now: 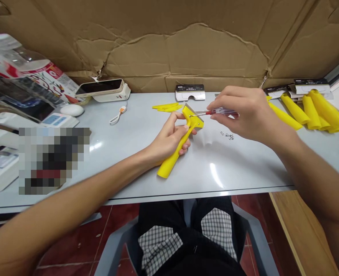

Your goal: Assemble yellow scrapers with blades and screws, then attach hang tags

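My left hand is wrapped round a yellow scraper-like tool, its wide head pointing up and away and its handle toward the table's front edge. A metal blade edge shows along the head. In my right hand is a screwdriver with a clear and red handle, held between thumb and fingers. Its tip meets the left part of the yellow head, at a small screw. Another small fastener shows on the head's right part. Several small metal nuts lie on the table below my right hand.
Thin yellow pieces and a black-and-white card package lie behind my hands. More yellow handles are piled at right. A phone, bottles and a white mouse stand at left. Cardboard rises behind the table.
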{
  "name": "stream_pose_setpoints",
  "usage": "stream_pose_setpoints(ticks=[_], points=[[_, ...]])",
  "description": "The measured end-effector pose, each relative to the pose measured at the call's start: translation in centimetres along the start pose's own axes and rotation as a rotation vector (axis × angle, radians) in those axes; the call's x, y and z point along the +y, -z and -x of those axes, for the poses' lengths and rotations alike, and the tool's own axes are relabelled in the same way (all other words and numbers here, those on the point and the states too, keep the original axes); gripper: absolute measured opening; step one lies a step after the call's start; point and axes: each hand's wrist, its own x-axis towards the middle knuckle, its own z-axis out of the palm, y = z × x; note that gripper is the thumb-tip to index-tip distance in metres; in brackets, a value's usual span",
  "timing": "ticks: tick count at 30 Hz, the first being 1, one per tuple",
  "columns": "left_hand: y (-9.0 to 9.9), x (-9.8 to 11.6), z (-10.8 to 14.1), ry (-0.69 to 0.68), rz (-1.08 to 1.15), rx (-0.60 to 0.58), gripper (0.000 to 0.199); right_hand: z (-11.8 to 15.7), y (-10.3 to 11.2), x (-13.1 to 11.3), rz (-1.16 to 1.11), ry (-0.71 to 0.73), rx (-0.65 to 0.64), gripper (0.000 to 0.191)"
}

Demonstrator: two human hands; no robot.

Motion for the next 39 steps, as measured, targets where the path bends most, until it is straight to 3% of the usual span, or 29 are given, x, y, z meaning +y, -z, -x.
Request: stream_pose_setpoints(ticks=[10,18,26,33,39], points=[[0.09,-0.08,0.02,-0.007,0.001,-0.004,0.023,-0.04,0.22,-1.01,-0.109,-0.076,-0.007,0.016],[0.09,-0.17,-0.03,0.005,0.032,0.001,0.026,-0.4,-0.03,-0.78,-0.016,-0.188,0.045,0.016],[0.16,-0.13,0.0,0.0,0.03,0.004,0.027,-0.2,-0.09,-0.76,-0.026,-0.037,0.068,0.023],[0.35,-0.29,-0.14,0.004,0.048,-0.004,0.029,-0.4,0.06,-1.05,0.072,-0.161,0.023,0.025],[0.25,-0.19,-0.2,0.01,0.048,0.011,0.025,-0.2,0.2,-0.88,0.063,-0.132,-0.069,0.019]])
